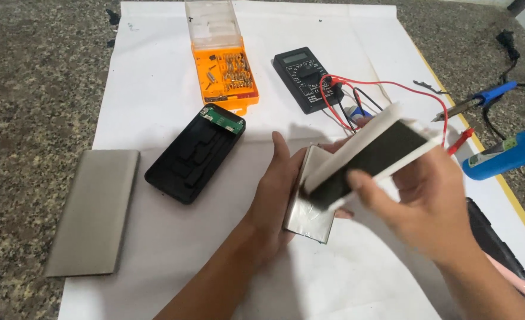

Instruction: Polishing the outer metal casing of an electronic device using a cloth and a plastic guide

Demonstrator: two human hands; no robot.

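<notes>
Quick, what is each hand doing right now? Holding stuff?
Left hand: closed around the silver flat battery pack, holding it.
Right hand: closed on the white case, holding it tilted above the pack.

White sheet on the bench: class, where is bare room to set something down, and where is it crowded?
Bare: the white sheet left of the orange bit case, and its near strip below the black tray. Crowded: the right side, around the multimeter, wires, soldering iron and both hands.

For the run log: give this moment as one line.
left hand: holds silver battery pouch | right hand: holds white tray over it | black case: on paper
</notes>
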